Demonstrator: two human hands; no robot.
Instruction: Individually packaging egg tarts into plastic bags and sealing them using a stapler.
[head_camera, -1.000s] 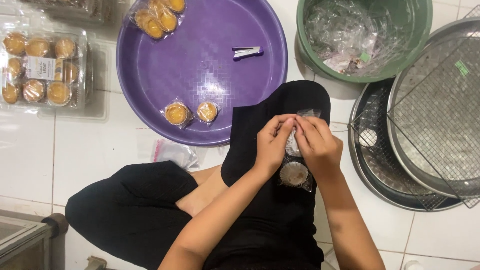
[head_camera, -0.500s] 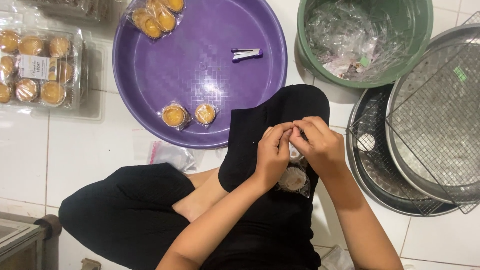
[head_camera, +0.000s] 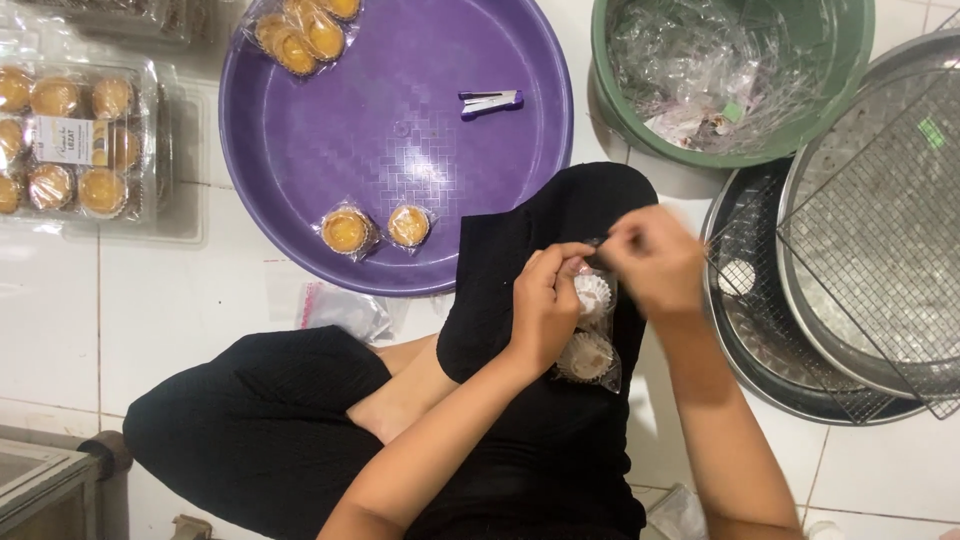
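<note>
Both hands work over my black-clad knee (head_camera: 545, 215), which I'll use as the landmark. Right hand (head_camera: 650, 262), blurred, sits just right of the knee with thumb and forefinger pinched on the top edge of a clear plastic bag (head_camera: 592, 330); the rest of its fingers are curled. Left hand (head_camera: 545, 305) rests on the knee's near side, fingers closed around the bag's left edge, steadying it against my leg.

From largest down: the purple basin (head_camera: 400, 140) lies left of and beyond the knee, touching it at the rim, and holds two wrapped yellow tarts (head_camera: 378, 228), a wrapped cluster (head_camera: 300, 30) at its far edge, and a small purple-and-white stapler (head_camera: 490, 101). Beyond and to the right of the knee stands a green bucket (head_camera: 605, 80) full of crumpled clear wrappers. Right of the knee, metal trays (head_camera: 735, 350) carry wire cooling racks (head_camera: 880, 230). Far left, a clear clamshell box of tarts (head_camera: 70, 135).

Inside the bag I can see two pleated paper cups (head_camera: 590, 345), one above the other. I judge the bag very light, thin, slippery and easily crumpled, and the cups crushable, so it is best held at the empty top edge and side seam, never pressed over the cups.
</note>
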